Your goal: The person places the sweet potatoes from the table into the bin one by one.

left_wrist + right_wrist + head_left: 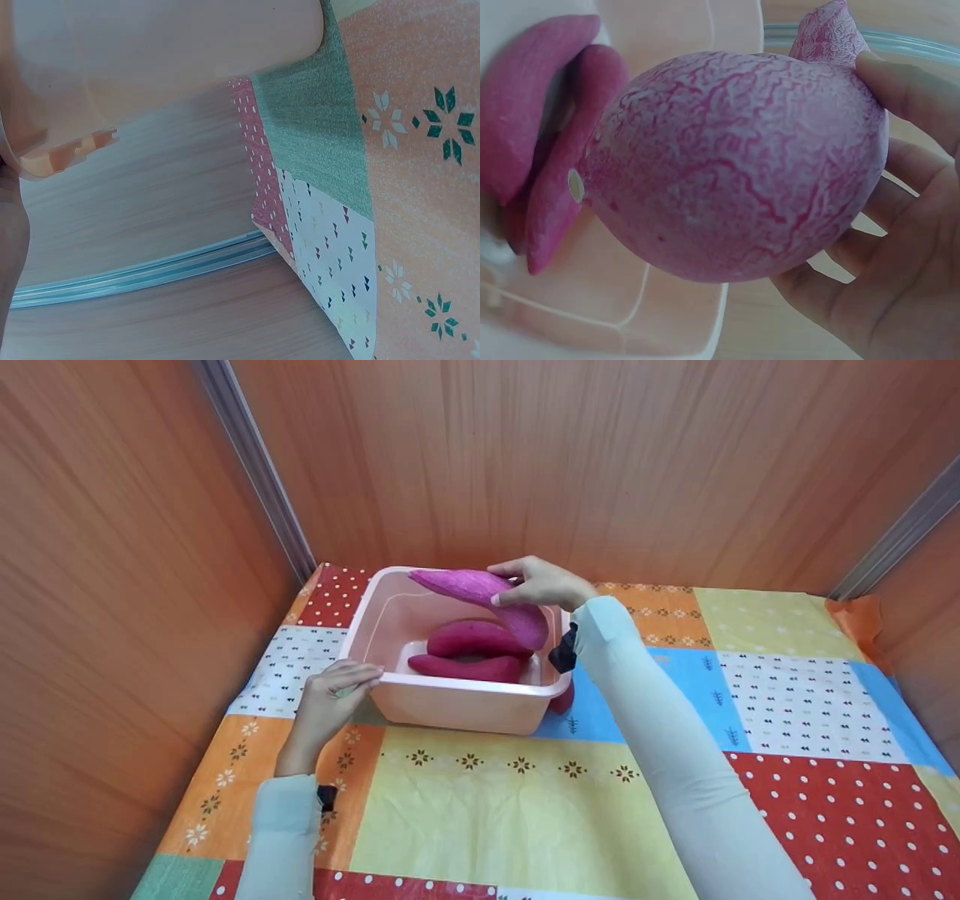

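My right hand grips a purple-pink sweet potato with a wrinkled, mottled skin, tilted above a pale pink plastic tub. The right wrist view shows its round body close up, one pale cut tip on the left, fingers and thumb round the other side. Two smoother, darker sweet potatoes lie side by side inside the tub, with something reddish partly hidden beneath them. At the tub's near left corner, my left hand pinches the rim; the left wrist view catches only a bit of that hand.
A dark red rounded thing lies against the tub's right side, mostly hidden. A patchwork-print cloth covers the table. Wood-grain panels stand behind and at both sides, with metal strips at the corners. An orange cloth fold hangs at the far right.
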`<action>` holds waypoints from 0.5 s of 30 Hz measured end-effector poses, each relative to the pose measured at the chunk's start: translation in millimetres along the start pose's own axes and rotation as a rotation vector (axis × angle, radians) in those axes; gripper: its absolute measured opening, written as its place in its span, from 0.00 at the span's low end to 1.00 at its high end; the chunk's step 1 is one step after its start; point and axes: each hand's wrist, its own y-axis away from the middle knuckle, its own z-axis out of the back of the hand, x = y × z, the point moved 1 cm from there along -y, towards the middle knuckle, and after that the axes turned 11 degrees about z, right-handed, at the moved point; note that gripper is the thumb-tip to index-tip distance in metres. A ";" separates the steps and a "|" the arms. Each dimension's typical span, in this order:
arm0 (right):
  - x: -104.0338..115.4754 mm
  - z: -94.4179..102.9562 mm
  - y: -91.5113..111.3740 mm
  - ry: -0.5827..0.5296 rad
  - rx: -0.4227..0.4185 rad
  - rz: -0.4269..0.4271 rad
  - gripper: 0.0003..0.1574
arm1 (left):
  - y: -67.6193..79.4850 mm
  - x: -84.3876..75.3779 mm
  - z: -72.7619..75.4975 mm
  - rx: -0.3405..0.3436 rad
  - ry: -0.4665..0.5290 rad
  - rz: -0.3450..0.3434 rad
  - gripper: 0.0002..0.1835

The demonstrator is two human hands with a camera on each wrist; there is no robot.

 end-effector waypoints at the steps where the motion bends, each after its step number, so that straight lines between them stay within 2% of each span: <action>1: 0.1 -1.3 -0.7 -0.002 0.003 0.004 0.39 | 1.4 -4.5 0.4 -0.003 -0.008 0.003 0.12; 7: -1.6 -9.0 -5.4 -0.007 0.020 0.012 0.38 | 8.2 -27.3 3.4 -0.007 -0.017 -0.002 0.12; 15: -5.3 -17.9 -14.5 0.029 0.056 -0.014 0.38 | 8.6 -27.5 3.0 0.000 -0.017 0.012 0.12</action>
